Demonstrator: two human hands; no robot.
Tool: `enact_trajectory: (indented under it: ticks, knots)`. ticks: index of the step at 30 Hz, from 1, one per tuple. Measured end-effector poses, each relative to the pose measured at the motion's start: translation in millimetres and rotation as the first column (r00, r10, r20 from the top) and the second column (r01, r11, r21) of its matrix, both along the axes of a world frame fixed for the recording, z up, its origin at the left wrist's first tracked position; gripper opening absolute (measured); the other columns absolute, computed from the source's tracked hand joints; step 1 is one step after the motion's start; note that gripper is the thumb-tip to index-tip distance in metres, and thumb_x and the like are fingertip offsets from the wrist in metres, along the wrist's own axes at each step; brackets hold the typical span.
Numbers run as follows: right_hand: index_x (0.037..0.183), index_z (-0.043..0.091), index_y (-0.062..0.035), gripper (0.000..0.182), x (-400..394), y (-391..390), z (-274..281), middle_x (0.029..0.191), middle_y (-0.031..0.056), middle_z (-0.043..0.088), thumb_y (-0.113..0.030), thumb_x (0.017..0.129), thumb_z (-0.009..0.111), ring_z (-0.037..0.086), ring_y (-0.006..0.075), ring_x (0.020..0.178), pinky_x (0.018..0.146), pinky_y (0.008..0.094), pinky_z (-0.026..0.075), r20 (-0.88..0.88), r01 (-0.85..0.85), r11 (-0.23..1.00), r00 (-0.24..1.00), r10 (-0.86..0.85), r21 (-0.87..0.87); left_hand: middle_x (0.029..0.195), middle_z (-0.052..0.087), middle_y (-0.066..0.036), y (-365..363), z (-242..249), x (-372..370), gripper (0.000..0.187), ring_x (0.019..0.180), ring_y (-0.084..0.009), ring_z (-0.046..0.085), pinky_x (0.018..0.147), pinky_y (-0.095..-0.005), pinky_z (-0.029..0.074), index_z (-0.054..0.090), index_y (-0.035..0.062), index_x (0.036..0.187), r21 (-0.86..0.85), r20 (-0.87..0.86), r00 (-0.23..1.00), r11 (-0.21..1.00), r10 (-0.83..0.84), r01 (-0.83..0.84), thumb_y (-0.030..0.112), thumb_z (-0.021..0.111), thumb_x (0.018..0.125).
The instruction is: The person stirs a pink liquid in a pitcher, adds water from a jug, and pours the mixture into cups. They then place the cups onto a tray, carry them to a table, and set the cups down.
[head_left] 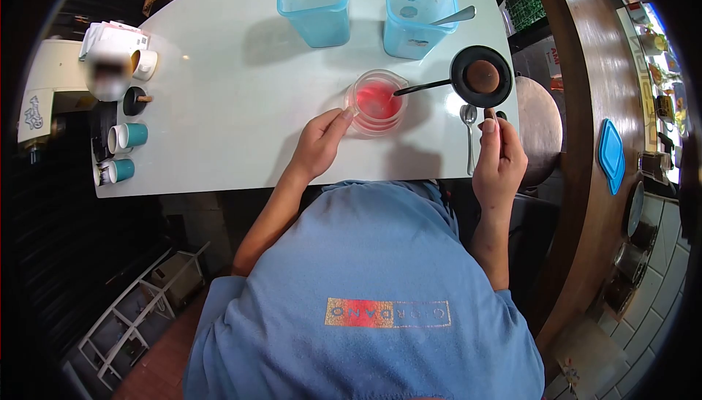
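A clear glass jug point(381, 127) with pink-red liquid inside stands on the white table in front of me. My left hand point(322, 140) pinches the handle on its left side. To the right, my right hand point(502, 153) is closed around the handle of a black gooseneck kettle point(459, 78) with a round brown knob. Its thin spout reaches left, and the tip is over the jug. Whether water is flowing is too small to tell. Beside my right hand, a metal spoon point(469, 137) lies on the table.
Two light-blue plastic containers point(314, 16) stand at the back; a spoon handle point(457, 15) sticks out of the right one. Teal cups point(136, 134) and a small dark jar point(134, 100) line the left edge. A blue lid point(610, 156) rests on the wooden ledge point(578, 180).
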State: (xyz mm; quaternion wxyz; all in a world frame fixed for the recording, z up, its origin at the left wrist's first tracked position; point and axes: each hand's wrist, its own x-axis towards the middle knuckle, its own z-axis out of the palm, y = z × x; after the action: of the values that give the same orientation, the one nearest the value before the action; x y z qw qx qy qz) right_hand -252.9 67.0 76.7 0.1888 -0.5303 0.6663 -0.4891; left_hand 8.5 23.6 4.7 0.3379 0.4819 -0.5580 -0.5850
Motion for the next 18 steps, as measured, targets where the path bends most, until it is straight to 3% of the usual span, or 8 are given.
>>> enact_trajectory:
  ticks: [4,11,13,18]
  knots:
    - [0.096,0.064,0.0049,0.024,0,-2,1,0.062,0.0022,0.054,-0.019,0.094,0.058,0.046,0.0047,0.057,0.051,0.0220,0.036,-0.014,0.019,1.000,1.000,-0.019,0.012,0.063,0.037,0.005,2,0,-1,0.037,0.061,-0.0040,0.031,0.054,-0.0242,0.029,0.053,0.0018,0.073,-0.053,-0.003,1.000,0.998,0.027,-0.027,0.027,0.049,0.099]
    - [0.100,0.065,0.0047,0.026,4,-5,4,0.064,0.0033,0.056,-0.020,0.094,0.058,0.048,0.0054,0.058,0.053,0.0219,0.038,-0.003,-0.010,1.000,1.000,0.010,0.020,0.062,0.037,0.006,7,0,-9,0.036,0.061,-0.0032,0.032,0.053,-0.0234,0.029,0.054,0.0009,0.075,-0.058,0.011,1.000,0.998,0.018,-0.017,0.027,0.051,0.099]
    - [0.095,0.061,0.0054,0.026,9,-5,6,0.068,-0.0019,0.050,-0.019,0.097,0.054,0.043,0.0037,0.063,0.057,0.0197,0.034,0.025,-0.032,0.999,0.999,0.031,0.029,0.063,0.036,0.006,8,3,-13,0.035,0.061,-0.0031,0.031,0.053,-0.0233,0.029,0.054,0.0011,0.076,-0.052,-0.024,0.998,0.997,0.052,-0.053,0.027,0.050,0.099]
    - [0.095,0.061,0.0057,0.026,9,2,4,0.069,-0.0015,0.051,-0.019,0.097,0.054,0.044,0.0040,0.064,0.057,0.0199,0.035,0.042,-0.069,0.996,0.997,0.066,0.061,0.063,0.035,0.006,6,-10,-14,0.034,0.061,-0.0032,0.030,0.053,-0.0233,0.028,0.054,0.0013,0.076,-0.042,-0.054,0.996,0.997,0.070,-0.072,0.026,0.050,0.099]
